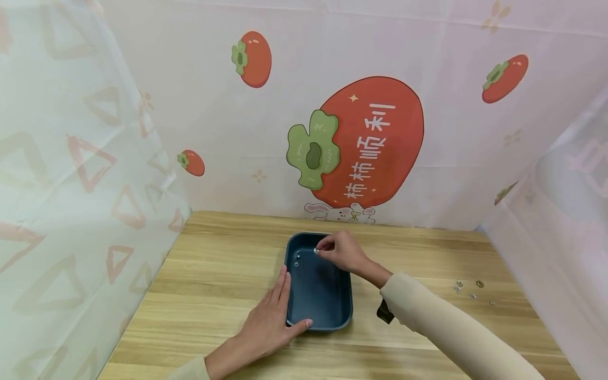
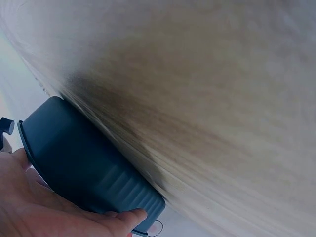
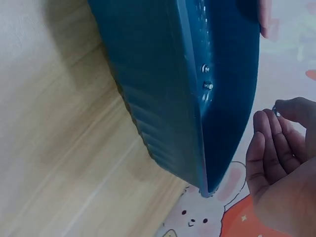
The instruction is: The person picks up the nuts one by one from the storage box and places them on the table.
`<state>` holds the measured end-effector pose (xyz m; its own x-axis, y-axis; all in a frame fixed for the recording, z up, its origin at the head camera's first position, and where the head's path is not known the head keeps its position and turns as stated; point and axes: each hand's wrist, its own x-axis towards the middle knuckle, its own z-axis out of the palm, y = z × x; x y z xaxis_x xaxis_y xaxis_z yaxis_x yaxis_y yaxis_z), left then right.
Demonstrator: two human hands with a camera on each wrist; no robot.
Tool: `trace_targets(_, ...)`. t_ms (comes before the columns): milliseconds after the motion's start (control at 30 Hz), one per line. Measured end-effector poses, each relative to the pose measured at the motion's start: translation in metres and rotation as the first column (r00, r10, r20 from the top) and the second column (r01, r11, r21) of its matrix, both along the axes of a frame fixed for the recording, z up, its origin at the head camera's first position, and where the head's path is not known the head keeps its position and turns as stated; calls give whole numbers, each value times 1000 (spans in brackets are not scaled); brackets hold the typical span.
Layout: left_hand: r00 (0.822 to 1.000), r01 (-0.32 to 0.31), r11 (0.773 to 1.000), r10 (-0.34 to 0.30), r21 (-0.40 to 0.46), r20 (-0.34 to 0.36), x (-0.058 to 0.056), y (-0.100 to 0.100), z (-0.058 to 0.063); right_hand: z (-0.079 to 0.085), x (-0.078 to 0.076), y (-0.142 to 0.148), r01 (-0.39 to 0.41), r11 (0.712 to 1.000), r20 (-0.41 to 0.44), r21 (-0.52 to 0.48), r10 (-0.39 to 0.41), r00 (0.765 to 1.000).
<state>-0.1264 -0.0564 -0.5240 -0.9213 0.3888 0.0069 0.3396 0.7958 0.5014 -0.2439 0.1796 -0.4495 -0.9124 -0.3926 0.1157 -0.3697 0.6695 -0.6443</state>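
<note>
A dark blue rectangular tray (image 1: pixel 320 295) stands on the wooden table. My left hand (image 1: pixel 268 322) rests against its left side with fairly straight fingers, the thumb lying across the near rim. In the left wrist view, those fingers (image 2: pixel 123 219) touch the tray's ribbed outer wall (image 2: pixel 94 158). Over the tray's far end, my right hand (image 1: pixel 344 252) pinches a small metal nut (image 3: pixel 276 111) between thumb and finger. Inside the tray, near its far left corner, lie two small nuts (image 1: pixel 296 264), seen in the right wrist view with reflections beside them.
Several small metal nuts (image 1: pixel 473 296) lie scattered on the table (image 1: pixel 214 274) to the right. Behind the table hangs a white cloth (image 1: pixel 214 121) printed with persimmons, and patterned sheets (image 1: pixel 62 174) enclose both sides. A black wrist device (image 1: pixel 385 312) shows under the right sleeve.
</note>
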Motion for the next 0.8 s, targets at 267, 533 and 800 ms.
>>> trace_targets(267,1000,5,1000,-5,4,1,1,0,0,0,10,14,86,990,47,-109,-81,996)
trace_targets(533,1000,6,1000,-6,-1,-7,2,1,1,-2,19,31,129,973,103,-191,-111,989)
trace_targets(800,1000,-2,1000,2,2,-7,2,1,2,-1,27,49,186,945,166,-269,-144,975)
